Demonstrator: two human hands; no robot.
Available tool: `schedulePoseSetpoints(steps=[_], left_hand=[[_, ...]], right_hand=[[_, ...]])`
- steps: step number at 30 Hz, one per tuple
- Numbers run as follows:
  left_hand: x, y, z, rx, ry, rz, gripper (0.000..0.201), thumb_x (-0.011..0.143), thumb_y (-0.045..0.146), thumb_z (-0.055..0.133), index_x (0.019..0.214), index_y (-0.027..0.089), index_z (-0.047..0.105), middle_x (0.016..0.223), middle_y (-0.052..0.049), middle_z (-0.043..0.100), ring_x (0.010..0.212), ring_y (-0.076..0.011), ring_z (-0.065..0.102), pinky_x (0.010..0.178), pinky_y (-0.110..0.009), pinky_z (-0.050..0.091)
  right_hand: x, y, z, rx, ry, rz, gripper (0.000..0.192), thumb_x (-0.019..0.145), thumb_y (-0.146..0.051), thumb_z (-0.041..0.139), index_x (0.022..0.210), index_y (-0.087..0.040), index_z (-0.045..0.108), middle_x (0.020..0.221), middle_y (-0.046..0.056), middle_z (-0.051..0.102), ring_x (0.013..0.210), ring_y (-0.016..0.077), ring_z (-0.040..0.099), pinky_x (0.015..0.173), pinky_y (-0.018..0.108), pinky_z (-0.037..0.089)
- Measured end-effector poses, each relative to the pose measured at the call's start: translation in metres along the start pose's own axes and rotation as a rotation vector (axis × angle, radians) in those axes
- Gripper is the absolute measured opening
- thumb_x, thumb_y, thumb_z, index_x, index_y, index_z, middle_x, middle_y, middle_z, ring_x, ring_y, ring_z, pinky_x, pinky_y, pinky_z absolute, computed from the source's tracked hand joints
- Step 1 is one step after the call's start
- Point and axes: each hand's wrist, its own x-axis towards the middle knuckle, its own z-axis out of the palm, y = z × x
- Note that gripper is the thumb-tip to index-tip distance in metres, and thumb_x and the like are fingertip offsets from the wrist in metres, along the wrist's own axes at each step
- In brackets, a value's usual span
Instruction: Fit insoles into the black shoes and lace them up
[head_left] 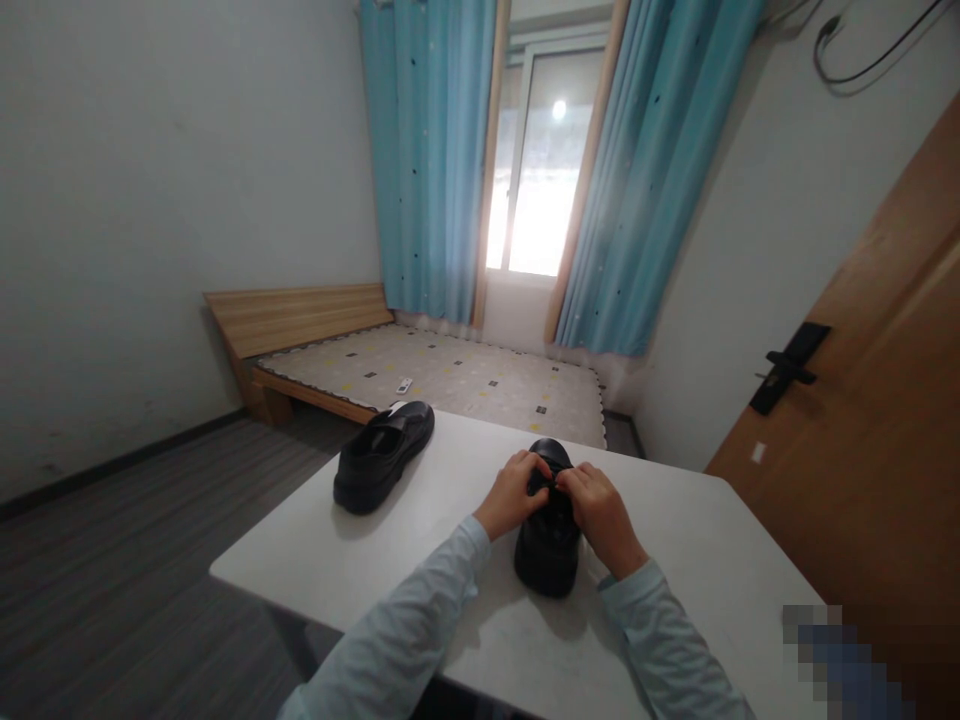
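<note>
A black shoe (pixel 546 568) stands on the white table (pixel 465 480), its heel toward me and its toe pointing away. My left hand (pixel 513 496) reaches in from the left, fingers pinched at the top of the shoe's upper. From the other side, my right hand (pixel 602 512) pinches at the same spot, the fingertips of both hands close together. Whether a lace or just the shoe's edge lies between the fingertips is too small to tell. Another black shoe (pixel 382 458) rests at the table's left, apart from both hands.
Beyond the table is a low wooden bed (pixel 300 318) with a patterned mattress (pixel 450 368) and a small white object (pixel 405 386) on it. Blue curtains (pixel 435 160) flank the window (pixel 547 160). A wooden door (pixel 847 400) with a black handle stands at the right.
</note>
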Motion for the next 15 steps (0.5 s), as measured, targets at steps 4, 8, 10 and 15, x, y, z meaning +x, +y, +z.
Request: schedulePoseSetpoints(steps=[4, 8, 10, 15], left_hand=[[0.0, 0.0, -0.001, -0.002, 0.003, -0.001, 0.019, 0.066, 0.008, 0.055, 0.082, 0.018, 0.053, 0.09, -0.003, 0.054, 0.092, -0.0195, 0.05, 0.085, -0.033, 0.04], [0.0, 0.001, -0.001, 0.0, 0.005, -0.006, 0.019, 0.067, 0.008, 0.054, 0.083, 0.018, 0.052, 0.09, -0.003, 0.053, 0.092, -0.0195, 0.05, 0.085, -0.034, 0.04], [0.0, 0.0, -0.001, -0.002, 0.007, -0.005, 0.019, 0.067, 0.009, 0.054, 0.083, 0.018, 0.051, 0.09, -0.003, 0.053, 0.091, -0.0194, 0.05, 0.085, -0.034, 0.04], [-0.001, 0.0, 0.0, -0.027, 0.022, -0.012, 0.023, 0.067, 0.008, 0.054, 0.086, 0.019, 0.049, 0.09, -0.003, 0.054, 0.091, -0.0186, 0.05, 0.085, -0.033, 0.04]], right_hand=[[0.002, -0.003, -0.004, -0.049, -0.031, -0.051, 0.018, 0.088, -0.013, 0.043, 0.084, -0.017, 0.06, 0.076, 0.007, 0.059, 0.077, 0.0209, 0.05, 0.069, 0.032, 0.04], [0.004, -0.007, -0.009, -0.129, -0.074, -0.088, 0.019, 0.088, -0.012, 0.044, 0.095, -0.016, 0.061, 0.082, 0.009, 0.059, 0.082, 0.0226, 0.051, 0.07, 0.033, 0.042], [0.004, -0.008, -0.011, -0.163, -0.087, -0.087, 0.018, 0.087, -0.01, 0.045, 0.09, -0.015, 0.062, 0.082, 0.01, 0.059, 0.082, 0.0229, 0.05, 0.07, 0.033, 0.042], [0.004, -0.007, -0.01, -0.183, -0.07, -0.072, 0.019, 0.087, -0.008, 0.044, 0.085, -0.016, 0.061, 0.082, 0.009, 0.058, 0.082, 0.0229, 0.05, 0.069, 0.033, 0.041]])
